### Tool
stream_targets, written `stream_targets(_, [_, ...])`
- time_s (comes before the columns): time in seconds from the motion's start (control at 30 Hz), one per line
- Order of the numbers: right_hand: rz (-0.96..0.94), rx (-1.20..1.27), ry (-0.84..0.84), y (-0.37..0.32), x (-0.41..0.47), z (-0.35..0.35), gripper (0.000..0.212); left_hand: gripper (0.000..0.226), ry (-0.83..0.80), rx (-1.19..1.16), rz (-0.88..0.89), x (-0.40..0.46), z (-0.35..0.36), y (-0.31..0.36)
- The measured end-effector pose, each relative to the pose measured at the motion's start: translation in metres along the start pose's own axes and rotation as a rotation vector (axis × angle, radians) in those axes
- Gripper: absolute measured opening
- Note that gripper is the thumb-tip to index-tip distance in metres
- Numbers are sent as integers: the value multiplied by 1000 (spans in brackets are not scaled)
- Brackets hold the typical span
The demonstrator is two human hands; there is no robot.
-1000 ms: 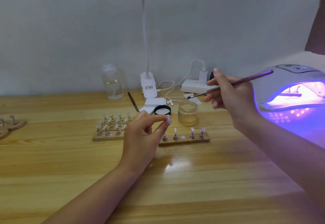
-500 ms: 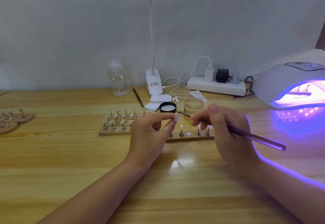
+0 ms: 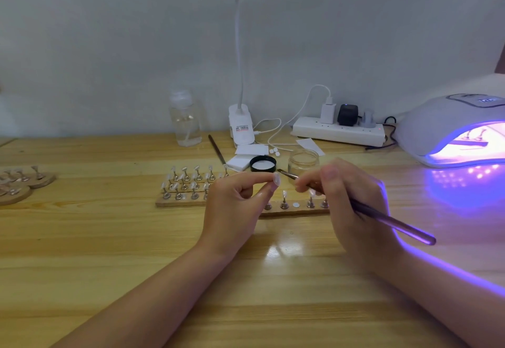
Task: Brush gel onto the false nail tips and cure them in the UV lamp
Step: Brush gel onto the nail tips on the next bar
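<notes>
At the centre of the frame your left hand (image 3: pixel 232 211) pinches one false nail tip (image 3: pixel 276 179) between thumb and forefinger, and just to its right your right hand (image 3: pixel 352 205) grips the brush (image 3: pixel 393 223) with curled fingers, bristle end close to that tip. Behind your hands lie the wooden strips (image 3: pixel 180 202) with more tips on metal stands. Further back stand the open gel jar (image 3: pixel 303 162) and its black lid (image 3: pixel 263 164), and the UV lamp (image 3: pixel 448 129) glows purple at the right edge.

Pale nail tip (image 3: pixel 276 179) pinched aloft; brush (image 3: pixel 363 208) tip beside it.
</notes>
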State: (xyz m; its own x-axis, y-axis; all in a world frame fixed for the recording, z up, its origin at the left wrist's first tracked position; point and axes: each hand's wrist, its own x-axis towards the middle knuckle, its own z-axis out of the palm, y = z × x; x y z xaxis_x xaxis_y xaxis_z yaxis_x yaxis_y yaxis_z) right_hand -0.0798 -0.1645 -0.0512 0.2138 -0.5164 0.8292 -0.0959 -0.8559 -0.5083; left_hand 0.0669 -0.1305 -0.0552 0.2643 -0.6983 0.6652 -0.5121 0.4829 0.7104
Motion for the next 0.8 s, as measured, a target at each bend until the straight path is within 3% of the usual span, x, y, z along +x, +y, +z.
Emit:
stream_targets(0.27, [43,101,-8,-4,-3,1,45,26,-10,-15,-33,2,0,-4])
stream_targets(0.57, [125,108,-19,-4,-3,2,39,15,-11,-98,-76,2,0,-5])
stream_targets(0.8, [86,170,23,-6,-1,3,37,16,-31,-178,-119,4,0,-6])
